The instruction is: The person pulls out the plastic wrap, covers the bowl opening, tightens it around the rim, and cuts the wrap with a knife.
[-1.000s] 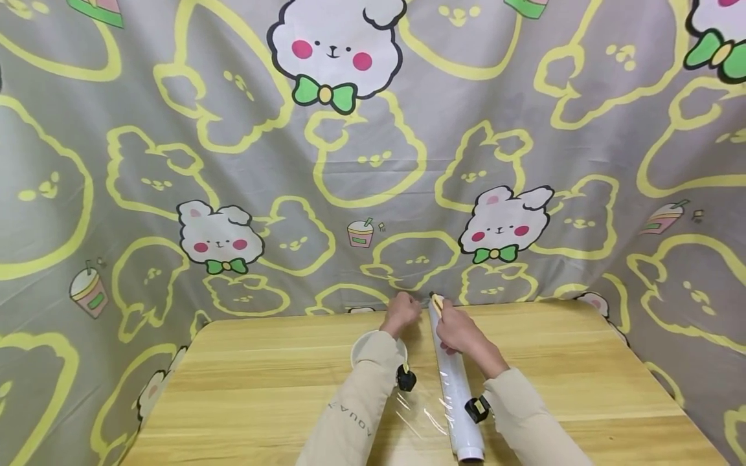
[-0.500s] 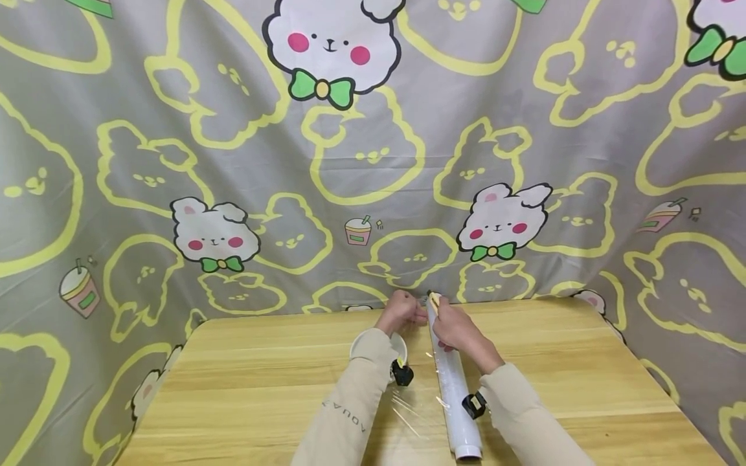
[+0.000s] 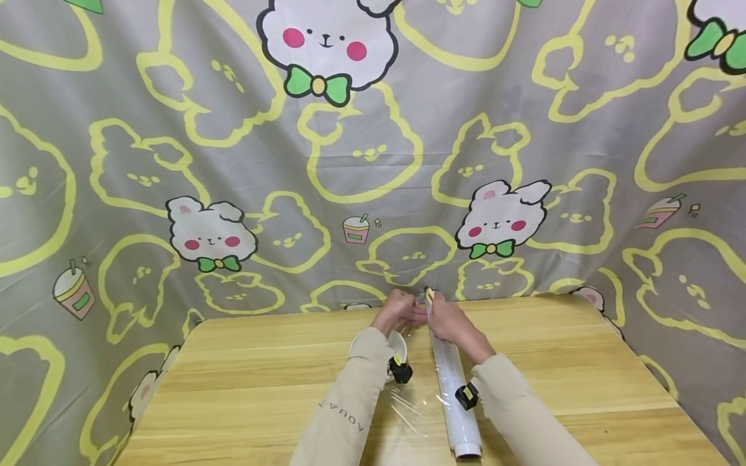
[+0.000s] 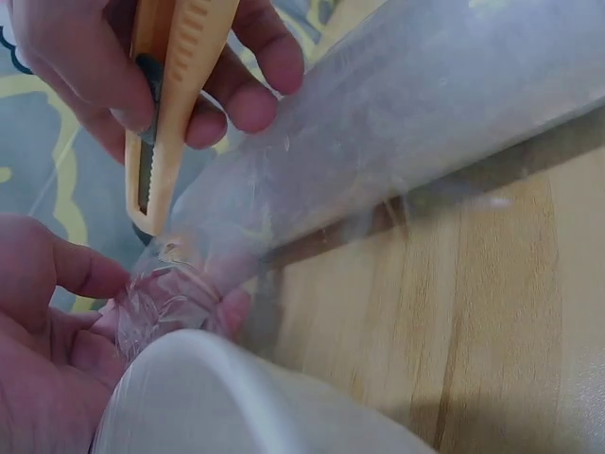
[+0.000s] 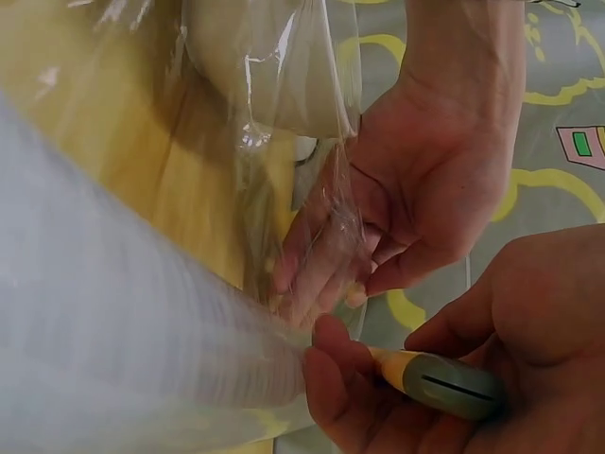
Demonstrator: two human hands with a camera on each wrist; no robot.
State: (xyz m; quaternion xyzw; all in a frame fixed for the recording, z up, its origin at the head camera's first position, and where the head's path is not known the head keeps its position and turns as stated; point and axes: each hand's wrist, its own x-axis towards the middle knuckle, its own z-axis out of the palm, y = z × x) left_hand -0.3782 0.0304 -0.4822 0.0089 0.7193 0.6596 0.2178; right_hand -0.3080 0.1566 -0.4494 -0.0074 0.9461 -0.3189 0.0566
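A large roll of cling film [image 3: 460, 414] lies lengthwise on the table, with a clear sheet [image 3: 408, 411] drawn off to its left. At the roll's far end, my left hand [image 3: 397, 310] pinches the bunched edge of the film [image 4: 175, 298], some fingers showing through it. My right hand [image 3: 454, 321] grips a yellow utility knife [image 4: 180, 104], its nose pointing down at the film beside the left thumb. Whether the blade touches the film cannot be told. A white bowl or cup [image 4: 180, 397] stands under the left forearm, partly hidden by the sleeve and film.
The wooden table [image 3: 250, 382] extends to both sides of the arms. A grey curtain with cartoon animals [image 3: 373, 175] hangs right behind its far edge, close to both hands. Black wrist cameras [image 3: 466, 396] sit on the cuffs.
My left hand has shifted right, to the film beside the roll's far end. The right hand with the knife has moved slightly left, closer to it. The view has drifted a little.
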